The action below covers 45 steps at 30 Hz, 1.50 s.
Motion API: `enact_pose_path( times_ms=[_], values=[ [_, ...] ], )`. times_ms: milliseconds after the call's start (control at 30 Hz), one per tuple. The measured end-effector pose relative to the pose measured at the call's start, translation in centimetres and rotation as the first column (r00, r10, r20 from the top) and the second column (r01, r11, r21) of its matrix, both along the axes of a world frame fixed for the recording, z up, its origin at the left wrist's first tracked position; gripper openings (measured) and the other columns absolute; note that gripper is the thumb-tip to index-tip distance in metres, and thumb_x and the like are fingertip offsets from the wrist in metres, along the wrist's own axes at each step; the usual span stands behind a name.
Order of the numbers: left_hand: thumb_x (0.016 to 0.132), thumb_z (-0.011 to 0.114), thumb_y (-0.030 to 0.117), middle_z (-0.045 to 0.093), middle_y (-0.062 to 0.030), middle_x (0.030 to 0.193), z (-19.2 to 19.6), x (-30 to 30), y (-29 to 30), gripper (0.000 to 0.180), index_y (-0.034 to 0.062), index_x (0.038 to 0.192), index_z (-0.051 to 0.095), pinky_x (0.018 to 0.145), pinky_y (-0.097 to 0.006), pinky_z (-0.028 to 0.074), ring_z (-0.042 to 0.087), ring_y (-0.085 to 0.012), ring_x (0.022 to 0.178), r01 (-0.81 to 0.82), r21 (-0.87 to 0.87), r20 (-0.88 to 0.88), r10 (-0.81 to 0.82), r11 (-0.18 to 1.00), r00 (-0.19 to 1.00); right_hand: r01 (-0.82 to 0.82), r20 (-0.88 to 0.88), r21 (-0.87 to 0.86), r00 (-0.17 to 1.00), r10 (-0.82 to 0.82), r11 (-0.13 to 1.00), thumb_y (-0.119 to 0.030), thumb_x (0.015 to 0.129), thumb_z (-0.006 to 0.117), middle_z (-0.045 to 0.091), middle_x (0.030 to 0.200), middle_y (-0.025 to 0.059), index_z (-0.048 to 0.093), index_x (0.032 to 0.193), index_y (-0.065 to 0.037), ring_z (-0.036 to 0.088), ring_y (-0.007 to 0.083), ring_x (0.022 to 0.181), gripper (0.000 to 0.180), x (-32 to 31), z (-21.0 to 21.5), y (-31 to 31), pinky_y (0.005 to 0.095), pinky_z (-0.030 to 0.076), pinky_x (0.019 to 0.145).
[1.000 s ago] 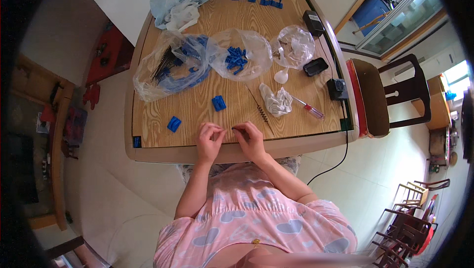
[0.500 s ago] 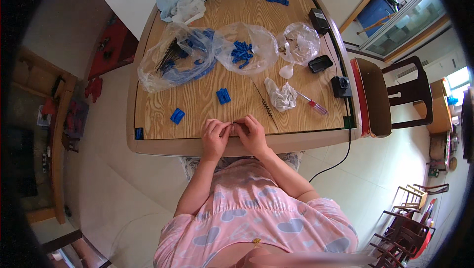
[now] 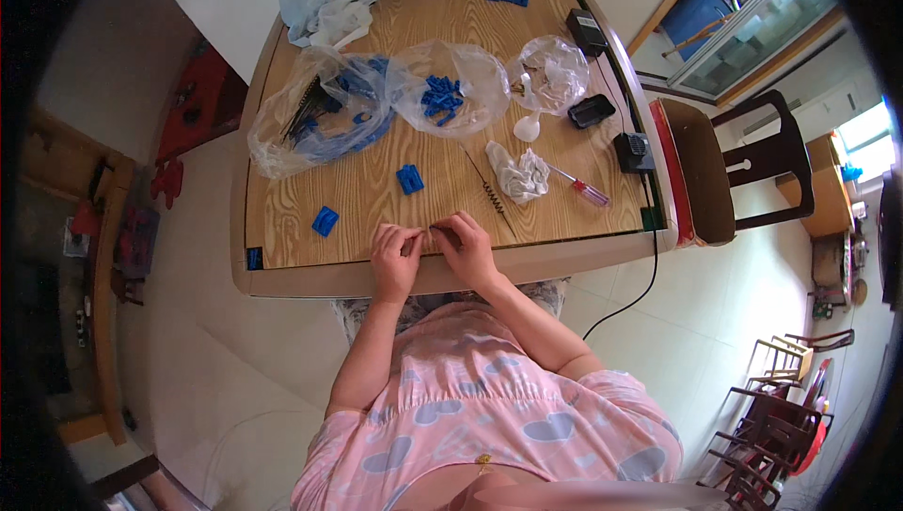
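Fingertips of my left hand [image 3: 395, 252] and right hand [image 3: 467, 246] pinch a small thin part [image 3: 431, 236] between them, lower centre of frame at the table edge [image 3: 489, 271]; its long axis seems left-right, though I can't tell for sure.
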State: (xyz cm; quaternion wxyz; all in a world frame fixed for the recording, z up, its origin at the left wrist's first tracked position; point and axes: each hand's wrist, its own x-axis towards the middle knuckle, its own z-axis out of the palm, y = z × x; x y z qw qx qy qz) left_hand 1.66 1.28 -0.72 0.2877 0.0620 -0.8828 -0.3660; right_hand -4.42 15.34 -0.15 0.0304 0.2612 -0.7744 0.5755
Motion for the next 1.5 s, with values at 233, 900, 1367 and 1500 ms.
enact_pose_path(
  times_ms=[233,900,1367,1500],
  values=[
    [0.071,0.071,-0.002,0.066,-0.0048,0.091,1.2,-0.3,0.5,0.042,0.0081,0.111,0.062,0.078,-0.036,0.049,0.058,-0.0256,0.089,0.092,-0.101,-0.123,-0.104,0.991,0.987,-0.049,-0.001,0.020,0.999,0.049,0.999,-0.007,0.082,0.065,0.056,0.081,0.0128,0.062,0.090,-0.001,0.058,0.0295,0.071,0.011,-0.1,0.1,0.2,0.0353,0.048,0.062],
    [0.078,0.071,-0.002,0.069,-0.0050,0.089,0.4,-1.0,1.4,0.038,0.0076,0.114,0.062,0.082,-0.031,0.048,0.061,-0.0184,0.090,-0.045,0.323,-0.143,0.095,0.945,0.985,0.029,0.047,-0.081,0.999,-0.026,0.996,0.000,0.088,0.057,0.060,0.091,0.0136,0.061,0.103,0.000,0.062,0.0251,0.079,0.016,0.1,0.0,0.2,0.0304,0.049,0.067],
    [0.077,0.071,-0.002,0.067,-0.0058,0.094,0.4,-0.8,1.1,0.033,0.0052,0.109,0.063,0.084,-0.031,0.047,0.062,-0.0186,0.091,-0.044,0.365,-0.098,0.086,0.930,0.991,-0.047,0.037,-0.002,0.998,0.047,0.999,-0.002,0.085,0.059,0.058,0.089,0.0138,0.061,0.101,-0.001,0.062,0.0266,0.079,0.016,0.2,0.3,0.3,0.0320,0.049,0.066],
    [0.077,0.071,-0.001,0.066,-0.0062,0.097,-0.1,-0.8,0.8,0.031,0.0038,0.107,0.063,0.084,-0.030,0.048,0.064,-0.0180,0.092,-0.023,0.275,-0.123,0.058,0.961,0.991,-0.048,0.079,-0.020,0.996,0.050,0.999,-0.001,0.086,0.059,0.057,0.087,0.0119,0.062,0.104,-0.001,0.060,0.0215,0.074,0.018,0.2,0.8,0.1,0.0290,0.048,0.063]
  ],
)
